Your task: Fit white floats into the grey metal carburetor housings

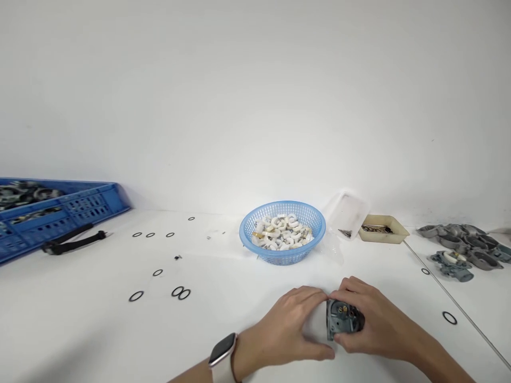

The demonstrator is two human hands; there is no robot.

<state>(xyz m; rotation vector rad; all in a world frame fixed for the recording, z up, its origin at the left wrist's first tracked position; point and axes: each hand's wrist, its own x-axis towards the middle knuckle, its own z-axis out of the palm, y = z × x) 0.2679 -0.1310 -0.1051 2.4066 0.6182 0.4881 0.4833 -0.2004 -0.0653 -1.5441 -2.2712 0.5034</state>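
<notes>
A grey metal part with small brass fittings on its face is held low in the middle right of the head view. My right hand grips it from the right, thumb below and fingers above. My left hand, with a watch on the wrist, is at its left side; thumb and fingers are spread apart, the fingertips close to the part's upper left edge. Behind the hands stands a round blue basket of white curved pieces.
Black rings lie scattered at left, others at right. A blue crate and a black tool are far left. A white tray, a beige tray and a pile of grey metal parts stand at right.
</notes>
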